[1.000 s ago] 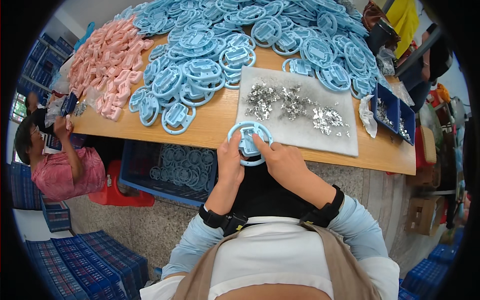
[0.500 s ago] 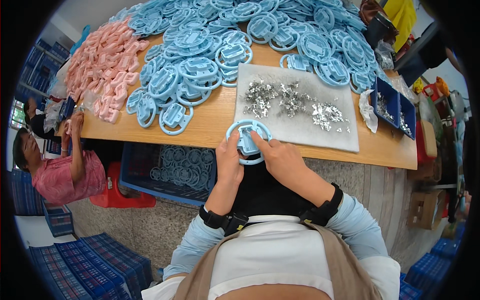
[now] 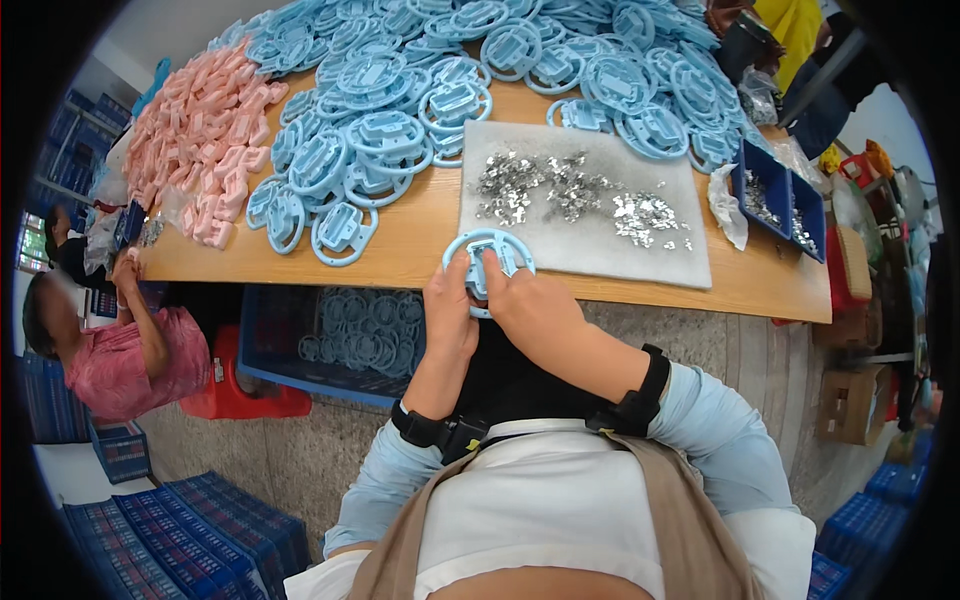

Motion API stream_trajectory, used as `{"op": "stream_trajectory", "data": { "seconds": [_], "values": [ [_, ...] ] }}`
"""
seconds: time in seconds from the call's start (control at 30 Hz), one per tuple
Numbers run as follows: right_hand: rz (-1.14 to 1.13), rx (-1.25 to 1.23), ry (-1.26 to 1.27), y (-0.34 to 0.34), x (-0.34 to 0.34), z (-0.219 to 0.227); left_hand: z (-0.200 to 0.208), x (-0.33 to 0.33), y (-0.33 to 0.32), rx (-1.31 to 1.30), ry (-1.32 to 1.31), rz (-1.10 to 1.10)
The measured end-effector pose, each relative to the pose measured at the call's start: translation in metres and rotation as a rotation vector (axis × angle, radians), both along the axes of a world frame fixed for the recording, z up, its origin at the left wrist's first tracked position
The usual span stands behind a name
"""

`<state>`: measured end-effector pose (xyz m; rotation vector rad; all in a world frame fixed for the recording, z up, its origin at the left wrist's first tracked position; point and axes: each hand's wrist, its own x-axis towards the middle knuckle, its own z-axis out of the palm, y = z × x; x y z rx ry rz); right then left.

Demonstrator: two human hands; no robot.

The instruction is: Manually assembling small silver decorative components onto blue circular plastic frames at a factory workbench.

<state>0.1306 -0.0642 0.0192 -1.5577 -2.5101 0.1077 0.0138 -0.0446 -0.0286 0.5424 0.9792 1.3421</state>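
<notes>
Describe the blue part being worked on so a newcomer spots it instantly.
Find the wooden table, then its near edge by the grey mat. There, the left hand and right hand are both on a pale-blue ring with a boxy centre. Unlike the heaped blue lookalikes beyond, this one is in the hands.

Ring frame [image 3: 476, 272] at the near edge of the surface [image 3: 420, 225]

From it, between left hand [image 3: 446, 305] and right hand [image 3: 538, 312]: frame pile [image 3: 453, 103] at 12 o'clock, moulded parts [image 3: 200, 145] at 10, mat [image 3: 580, 247] under metal clips [image 3: 505, 185] at 2, divided bin [image 3: 788, 197] toward 3, crate [image 3: 262, 337] holding frames [image 3: 372, 325] at 8, below surface level.
</notes>
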Motion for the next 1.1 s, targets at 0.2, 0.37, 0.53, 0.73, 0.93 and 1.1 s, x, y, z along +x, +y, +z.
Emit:
{"op": "stream_trajectory", "data": {
  "seconds": [0.2, 0.37, 0.53, 0.73, 0.93, 1.1],
  "values": [
    [0.023, 0.175, 0.527, 0.01, 0.042, 0.002, 0.024, 0.001, -0.007, 0.005, -0.113, -0.038],
    [-0.14, -0.433, 1.043, 0.02, 0.057, -0.003, 0.025, 0.001, -0.014, -0.09, -0.127, -0.263],
    [-0.068, -0.439, 0.993, 0.018, 0.071, -0.002, 0.028, -0.009, -0.012, -0.173, -0.007, -0.51],
    [-0.055, -0.42, 0.997, 0.02, 0.081, 0.0, 0.033, 0.001, -0.005, -0.123, 0.053, -0.447],
    [-0.115, -0.499, 1.149, 0.02, 0.084, -0.01, 0.038, 0.011, 0.003, 0.042, 0.226, -0.331],
    [-0.092, -0.171, 0.899, 0.059, 0.118, -0.009, 0.032, 0.013, 0.004, 0.028, 0.203, -0.278]
  ]
}}
